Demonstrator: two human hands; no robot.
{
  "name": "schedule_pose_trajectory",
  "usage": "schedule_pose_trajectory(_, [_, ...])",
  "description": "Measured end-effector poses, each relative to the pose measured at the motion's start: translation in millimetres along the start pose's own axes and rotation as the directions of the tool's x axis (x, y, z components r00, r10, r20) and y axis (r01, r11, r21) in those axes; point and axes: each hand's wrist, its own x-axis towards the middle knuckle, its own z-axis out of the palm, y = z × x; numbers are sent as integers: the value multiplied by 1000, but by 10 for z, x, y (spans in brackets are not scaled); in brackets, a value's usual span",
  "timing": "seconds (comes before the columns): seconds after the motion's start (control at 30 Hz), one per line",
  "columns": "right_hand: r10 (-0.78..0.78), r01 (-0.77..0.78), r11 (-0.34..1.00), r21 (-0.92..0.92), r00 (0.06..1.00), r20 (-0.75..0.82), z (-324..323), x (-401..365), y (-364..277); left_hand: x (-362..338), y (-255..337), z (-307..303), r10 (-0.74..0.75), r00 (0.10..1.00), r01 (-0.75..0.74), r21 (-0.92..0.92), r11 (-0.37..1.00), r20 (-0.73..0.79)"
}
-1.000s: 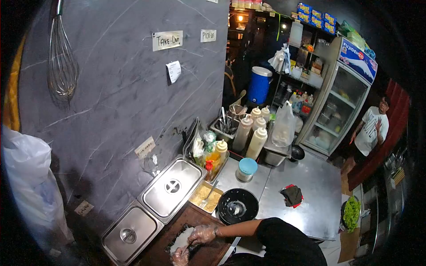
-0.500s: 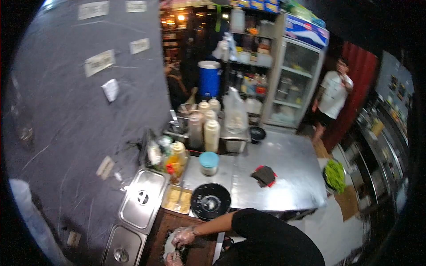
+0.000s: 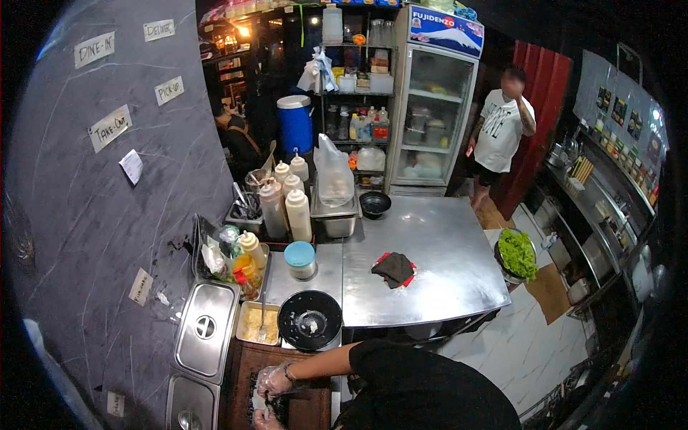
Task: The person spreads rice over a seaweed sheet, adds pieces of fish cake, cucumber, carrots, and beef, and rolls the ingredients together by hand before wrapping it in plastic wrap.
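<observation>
My right hand (image 3: 275, 380), in a clear plastic glove, reaches in from the right over a brown board (image 3: 236, 365). Its fingers are closed at a small dark and white item (image 3: 268, 403) that I cannot make out. Just below it, my left hand (image 3: 266, 420), also gloved, has its fingers pinched at the same item and is partly cut off by the bottom edge. Dark material lies on the board around both hands. Above the board are a tray of pale yellow food (image 3: 249, 324) with a fork in it and a black bowl (image 3: 309, 320) with white residue.
Lidded steel pans (image 3: 206, 331) stand left of the board. Squeeze bottles (image 3: 298, 215) and a blue-lidded tub (image 3: 300, 260) are farther back. A dark cloth (image 3: 393, 269) lies on the steel table (image 3: 444, 287). A person (image 3: 502, 132) stands beside the fridge (image 3: 432, 107); another is at back left.
The whole view has shifted, with the scene lying farther left and looking sharper. Both hands remain close together over the board.
</observation>
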Motion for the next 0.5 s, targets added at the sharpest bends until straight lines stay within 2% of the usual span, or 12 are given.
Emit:
schedule_pose_trajectory(0.1, [-26, 25, 999, -28, 1000, -14, 29, 46, 42, -17, 102, -41, -54, 998, 55, -103, 993, 15])
schedule_pose_trajectory(0.17, [-75, 74, 996, -41, 997, -8, 40, 53, 66, 15, 78, -29, 74, 997, -66, -243, 968, 25])
schedule_pose_trajectory(0.2, [-75, 75, 996, -42, 997, -10, 62, 78, 89, 32, 58, -2, 76, 997, -68, -242, 968, 25])
schedule_pose_trajectory(0.27, [0, 3, 998, -66, 999, 46, 53, 132, 89, 64, -17, 53, 285, 956, -291, -347, 892, -70])
schedule_pose_trajectory(0.3, [-1, 4, 998, -68, 999, 46, 41, 121, 68, 73, -81, 45, 286, 956, -293, -346, 891, -72])
schedule_pose_trajectory(0.37, [28, -25, 996, -85, 999, 29, 48, 106, 57, 80, -92, -1, -51, 992, 65, -118, 991, 116])
schedule_pose_trajectory(0.4, [28, -26, 996, -87, 999, 28, 60, 105, 69, 56, -24, -20, -49, 992, 63, -119, 991, 115])
schedule_pose_trajectory(0.47, [-51, 48, 996, -80, 998, -37, 104, 127, 115, -35, 178, -97, 207, 978, -207, -31, 978, -3])
schedule_pose_trajectory(0.5, [-52, 49, 996, -80, 998, -37, 108, 136, 133, -64, 256, -124, 207, 978, -207, -30, 978, -3])
